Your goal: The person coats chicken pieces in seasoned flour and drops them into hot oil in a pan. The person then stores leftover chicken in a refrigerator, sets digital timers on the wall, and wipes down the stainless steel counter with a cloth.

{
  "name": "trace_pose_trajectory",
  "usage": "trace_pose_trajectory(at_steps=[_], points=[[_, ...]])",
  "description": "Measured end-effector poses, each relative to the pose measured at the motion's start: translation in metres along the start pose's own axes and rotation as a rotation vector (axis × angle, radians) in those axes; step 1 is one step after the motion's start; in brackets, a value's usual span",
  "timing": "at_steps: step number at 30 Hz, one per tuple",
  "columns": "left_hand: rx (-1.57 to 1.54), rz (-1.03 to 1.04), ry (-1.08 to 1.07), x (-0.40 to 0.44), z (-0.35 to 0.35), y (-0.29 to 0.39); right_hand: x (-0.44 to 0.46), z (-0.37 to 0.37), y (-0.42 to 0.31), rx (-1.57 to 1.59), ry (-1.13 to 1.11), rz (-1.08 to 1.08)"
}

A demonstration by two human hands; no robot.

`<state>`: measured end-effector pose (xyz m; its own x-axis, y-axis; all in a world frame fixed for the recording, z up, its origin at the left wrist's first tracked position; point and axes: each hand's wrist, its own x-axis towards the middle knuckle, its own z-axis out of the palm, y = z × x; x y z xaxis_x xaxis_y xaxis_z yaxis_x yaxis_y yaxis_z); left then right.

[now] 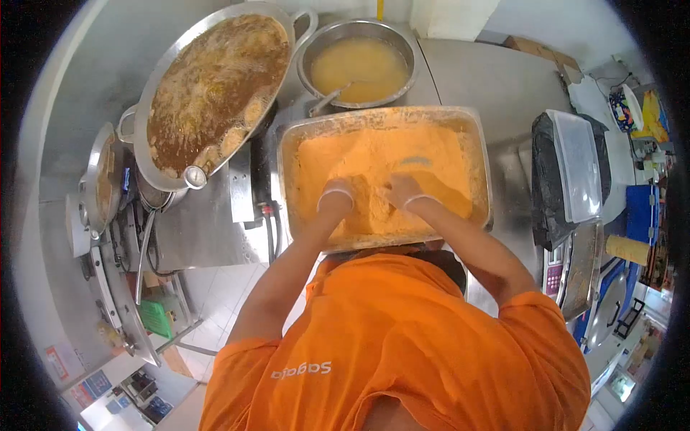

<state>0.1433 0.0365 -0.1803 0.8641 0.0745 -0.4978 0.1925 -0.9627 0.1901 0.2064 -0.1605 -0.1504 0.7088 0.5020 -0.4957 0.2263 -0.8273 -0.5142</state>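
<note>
A rectangular metal tray (486, 176) on the steel counter holds a thick layer of orange powder (438, 144). My left hand (339, 192), in a thin glove, is at the left middle of the powder, its fingers sunk in and hidden. Close to its right is my right hand (402, 190), also gloved, with its fingers curled down at a powder-coated lump (379, 208) between the two hands. Whether the fingers grip the lump is not clear. A dark greyish patch (415, 161) shows in the powder above my right hand.
A large wok (147, 154) of bubbling brown oil stands at the upper left, with a round thermometer (195, 177) at its rim. Behind the tray is a metal bowl (411, 79) of yellowish liquid with a utensil in it. A clear plastic lid (577, 165) lies on a black bag at the right.
</note>
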Motion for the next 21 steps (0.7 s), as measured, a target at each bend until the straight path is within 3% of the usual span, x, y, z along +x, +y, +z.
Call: trace_pose_trajectory(at_steps=[1, 4, 7, 10, 12, 14, 16, 19, 21], points=[[-0.194, -0.098, 0.084, -0.008, -0.009, 0.006, -0.006, -0.007, -0.003, 0.109, 0.012, 0.112], [-0.311, -0.196, 0.115, -0.017, -0.02, 0.037, -0.013, -0.017, -0.038, 0.18, -0.196, 0.216], [-0.481, -0.276, 0.215, -0.01, -0.021, 0.031, -0.005, -0.009, -0.03, 0.246, -0.107, 0.154], [-0.119, -0.077, 0.217, 0.008, 0.018, 0.007, -0.03, -0.055, -0.038, -0.117, -0.216, -0.03], [-0.078, -0.026, 0.148, -0.012, -0.013, 0.009, 0.025, -0.03, 0.022, -0.203, -0.279, -0.089], [-0.162, -0.103, 0.144, -0.011, -0.025, 0.002, 0.036, -0.03, 0.028, -0.237, -0.131, -0.091], [-0.285, -0.276, 0.242, 0.034, -0.015, -0.016, 0.038, -0.033, 0.014, -0.225, 0.234, -0.039], [-0.409, 0.035, 0.488, 0.085, 0.022, -0.029, 0.09, 0.045, 0.034, -0.312, 0.457, -0.223], [-0.261, 0.177, 0.183, 0.091, 0.02, -0.03, 0.102, 0.026, 0.044, -0.066, 0.005, -0.18]])
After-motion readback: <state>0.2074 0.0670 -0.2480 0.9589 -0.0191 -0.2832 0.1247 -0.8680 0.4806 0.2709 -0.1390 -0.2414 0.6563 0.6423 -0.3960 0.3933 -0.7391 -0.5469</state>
